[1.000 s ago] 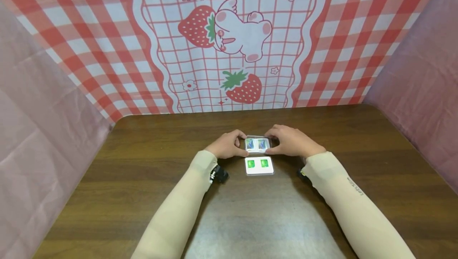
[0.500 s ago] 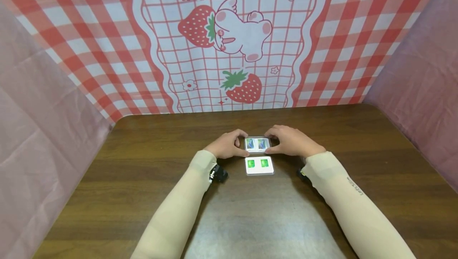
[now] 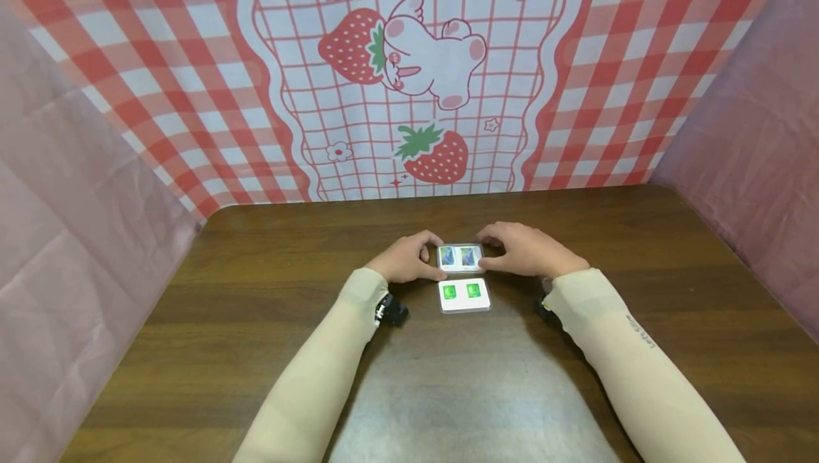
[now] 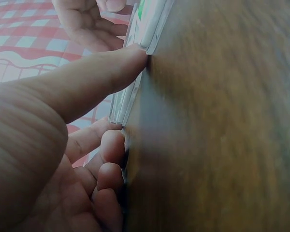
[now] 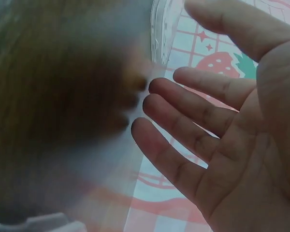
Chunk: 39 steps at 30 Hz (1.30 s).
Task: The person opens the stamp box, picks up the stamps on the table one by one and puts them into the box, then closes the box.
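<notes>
A flat clear plastic case [image 3: 460, 257] with two blue pictures on white lies on the table. My left hand [image 3: 407, 258] holds its left end, thumb at the near corner and forefinger at the far one. In the left wrist view, the thumb [image 4: 111, 70] also reaches the corner of a second clear case [image 4: 154, 26]. That second case, with two green pictures on white, lies just nearer to me. Beside the first case's right end, my right hand [image 3: 527, 249] has its fingers spread. The right wrist view shows those fingers [image 5: 169, 150] extended, apart from the case edge [image 5: 158, 34].
The brown wooden table [image 3: 288, 328] runs back to a red-and-white checked cloth [image 3: 192, 93] with strawberry prints. Pink cloth [image 3: 77, 235] hangs on both sides. A small black device [image 3: 392, 311] sits at the left wrist.
The far case, slightly askew a second ago, has straightened. My right hand has let go of its right end and drawn a little to the right. My left hand stays nearly still.
</notes>
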{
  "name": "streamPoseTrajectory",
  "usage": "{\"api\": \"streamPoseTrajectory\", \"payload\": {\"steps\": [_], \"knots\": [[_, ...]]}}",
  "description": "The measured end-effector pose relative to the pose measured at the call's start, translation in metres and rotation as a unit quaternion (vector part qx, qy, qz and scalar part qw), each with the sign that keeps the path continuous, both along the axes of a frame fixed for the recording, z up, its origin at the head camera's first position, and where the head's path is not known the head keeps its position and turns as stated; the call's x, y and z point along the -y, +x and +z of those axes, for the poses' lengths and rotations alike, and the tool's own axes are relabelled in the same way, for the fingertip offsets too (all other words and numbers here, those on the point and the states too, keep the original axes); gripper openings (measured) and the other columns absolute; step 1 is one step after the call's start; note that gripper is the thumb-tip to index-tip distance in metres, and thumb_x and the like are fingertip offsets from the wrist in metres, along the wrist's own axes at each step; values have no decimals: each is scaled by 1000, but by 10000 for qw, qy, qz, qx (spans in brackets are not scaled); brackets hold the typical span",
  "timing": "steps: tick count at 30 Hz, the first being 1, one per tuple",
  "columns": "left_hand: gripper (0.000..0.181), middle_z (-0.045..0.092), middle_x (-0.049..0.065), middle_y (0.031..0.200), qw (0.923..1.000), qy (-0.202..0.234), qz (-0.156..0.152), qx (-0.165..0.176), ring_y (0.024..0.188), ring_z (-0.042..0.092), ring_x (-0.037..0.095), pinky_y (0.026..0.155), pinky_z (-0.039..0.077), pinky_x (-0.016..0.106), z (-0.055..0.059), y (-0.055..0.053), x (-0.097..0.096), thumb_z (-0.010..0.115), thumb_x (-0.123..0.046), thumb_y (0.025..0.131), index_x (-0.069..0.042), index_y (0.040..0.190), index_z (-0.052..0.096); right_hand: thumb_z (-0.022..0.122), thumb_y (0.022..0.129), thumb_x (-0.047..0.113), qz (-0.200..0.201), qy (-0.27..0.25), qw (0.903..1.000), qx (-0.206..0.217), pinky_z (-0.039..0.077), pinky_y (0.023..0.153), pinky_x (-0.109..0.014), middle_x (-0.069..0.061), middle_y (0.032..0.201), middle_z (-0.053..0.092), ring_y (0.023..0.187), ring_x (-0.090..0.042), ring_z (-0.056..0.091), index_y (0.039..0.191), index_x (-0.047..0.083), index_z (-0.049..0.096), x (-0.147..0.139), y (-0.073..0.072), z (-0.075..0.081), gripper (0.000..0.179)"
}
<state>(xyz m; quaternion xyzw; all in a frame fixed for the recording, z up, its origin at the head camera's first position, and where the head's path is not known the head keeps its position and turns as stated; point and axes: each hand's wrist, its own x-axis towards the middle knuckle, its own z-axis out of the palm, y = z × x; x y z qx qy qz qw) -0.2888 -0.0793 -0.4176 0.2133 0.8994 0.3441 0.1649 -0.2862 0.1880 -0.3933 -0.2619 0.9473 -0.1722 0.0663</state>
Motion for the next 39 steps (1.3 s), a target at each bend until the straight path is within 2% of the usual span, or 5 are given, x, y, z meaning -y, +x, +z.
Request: {"api": "streamPoseTrajectory", "payload": {"steps": [6,14,26,34,39], "knots": [[60,56,6,102,10000,-53,26,-14,86,50,18,77,44,33,-1,-1,-3,83,-33,89,-15,139,56,78,93,36,-256,42,9996,-64,49,101,-54,-13,129,66,117,-29,62,134,6,65,-7,-2,2,52],[62,56,5,102,9999,-156,-22,-11,87,51,19,81,44,35,-2,-4,-6,83,-34,90,-14,141,55,76,94,35,-352,-54,9994,-35,50,99,-54,-13,127,67,116,-29,63,132,5,65,-11,-2,4,50],[66,63,6,97,9994,-344,74,24,80,57,17,75,47,32,3,-21,-6,81,-33,91,-11,146,52,76,94,36,-512,-189,9985,74,49,100,-54,-12,127,66,117,-29,62,133,5,64,-15,0,7,51],[67,64,6,97,9985,-421,332,-61,80,58,18,75,48,35,7,-34,-10,80,-34,92,-11,148,51,75,94,34,-464,-121,9988,-77,49,101,-54,-14,127,67,119,-31,62,132,3,65,-17,0,8,50],[67,67,10,111,9963,-515,650,-218,93,61,22,91,50,40,7,-39,-12,79,-34,93,-9,149,50,75,95,34,-484,-109,9987,-67,48,102,-55,-14,129,66,120,-31,61,132,4,65,-17,1,9,49]]}}
